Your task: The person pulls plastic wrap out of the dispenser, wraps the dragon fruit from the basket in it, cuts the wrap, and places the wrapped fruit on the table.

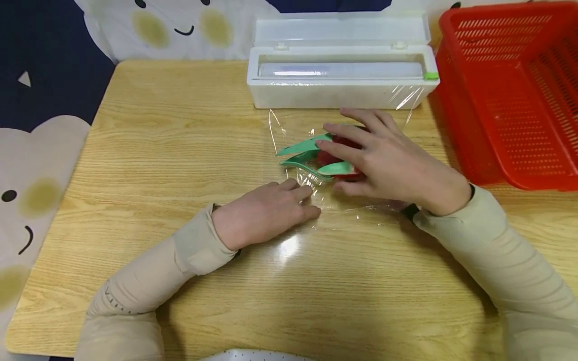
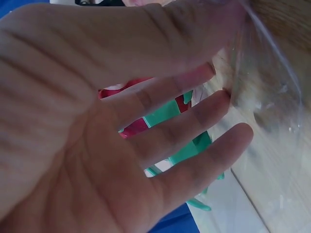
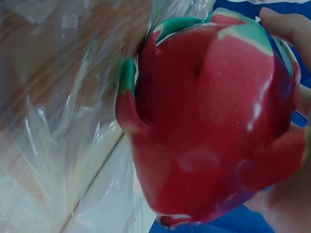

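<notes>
Red dragon fruit (image 3: 209, 121) w/ green tips is gripped by R hand (image 1: 384, 155) over clear film (image 1: 356, 215) on wood table (image 1: 158, 150). L hand (image 1: 271, 213) is set at film's L side, some fingers loosely extended; whether film's pinched can't be told. Open white box (image 1: 343, 94) is placed behind, red basket (image 1: 465, 120) to R.

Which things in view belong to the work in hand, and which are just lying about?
Apparently in the job:
red-and-green dragon fruit, held by the right hand
clear plastic film, near the left hand
open white rectangular box holding a pale cylindrical roll

Apparently just lying about:
red slotted plastic basket
dark-blue cloth with smiling white clouds
</notes>
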A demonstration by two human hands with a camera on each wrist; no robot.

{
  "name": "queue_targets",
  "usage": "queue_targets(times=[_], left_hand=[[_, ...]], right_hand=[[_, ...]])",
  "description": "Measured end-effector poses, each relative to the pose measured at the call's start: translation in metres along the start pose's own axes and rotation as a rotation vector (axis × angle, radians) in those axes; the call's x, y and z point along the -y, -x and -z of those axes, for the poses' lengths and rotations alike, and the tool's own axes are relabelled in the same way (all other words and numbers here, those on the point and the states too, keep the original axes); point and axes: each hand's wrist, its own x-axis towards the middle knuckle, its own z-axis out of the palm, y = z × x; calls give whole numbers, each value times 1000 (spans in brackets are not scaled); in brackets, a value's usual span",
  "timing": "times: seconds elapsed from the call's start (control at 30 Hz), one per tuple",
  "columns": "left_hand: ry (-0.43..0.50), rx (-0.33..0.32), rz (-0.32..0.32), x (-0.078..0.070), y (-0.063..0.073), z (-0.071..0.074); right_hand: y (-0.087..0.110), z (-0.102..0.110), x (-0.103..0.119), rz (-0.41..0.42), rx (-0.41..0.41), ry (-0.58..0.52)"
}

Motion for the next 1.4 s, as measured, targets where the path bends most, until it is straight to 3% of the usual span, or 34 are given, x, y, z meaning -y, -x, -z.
queue_targets(times=[0.3, 1.4], left_hand=[[18, 25, -1, 1, 1, 0], [5, 45, 7, 0, -1, 3]], right_hand=[[0, 4, -1, 24, -54, 11], [3, 2, -5, -58, 13, -45]])
